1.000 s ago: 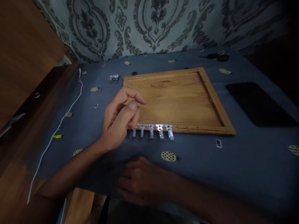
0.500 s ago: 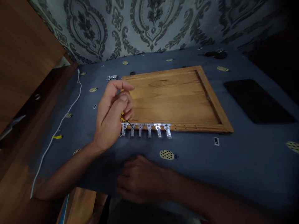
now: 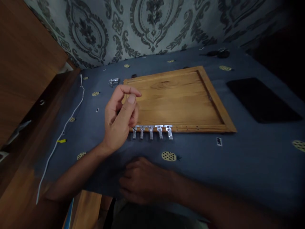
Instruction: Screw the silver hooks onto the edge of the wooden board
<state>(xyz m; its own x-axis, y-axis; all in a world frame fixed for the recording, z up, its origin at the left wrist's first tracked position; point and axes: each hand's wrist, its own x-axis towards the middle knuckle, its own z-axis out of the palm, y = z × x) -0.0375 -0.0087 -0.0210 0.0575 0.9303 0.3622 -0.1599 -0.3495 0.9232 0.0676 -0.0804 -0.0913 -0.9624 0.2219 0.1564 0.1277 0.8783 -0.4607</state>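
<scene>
A framed wooden board (image 3: 176,98) lies flat on a blue cloth with yellow dotted prints. Several small metal hooks (image 3: 152,131) sit in a row along its front edge, toward the left. My left hand (image 3: 119,122) hovers over the board's front left corner, covering the left end of the row. Its fingers are curled and the thumb and forefinger are close together. What they hold, if anything, is hidden. My right hand (image 3: 145,181) rests in shadow on the cloth near the front edge, fingers loosely laid down, holding nothing.
A black flat slab (image 3: 259,98) lies right of the board. A loose metal piece (image 3: 113,81) sits off the board's back left corner, and a dark object (image 3: 220,53) at the back right. A white cable (image 3: 69,117) with a yellow tag (image 3: 62,140) runs along the left, beside wooden furniture (image 3: 26,63).
My left hand dipped to the left end of the hook row, with something yellow showing in its fingers, then rose and shifted slightly right. My right hand stayed in place.
</scene>
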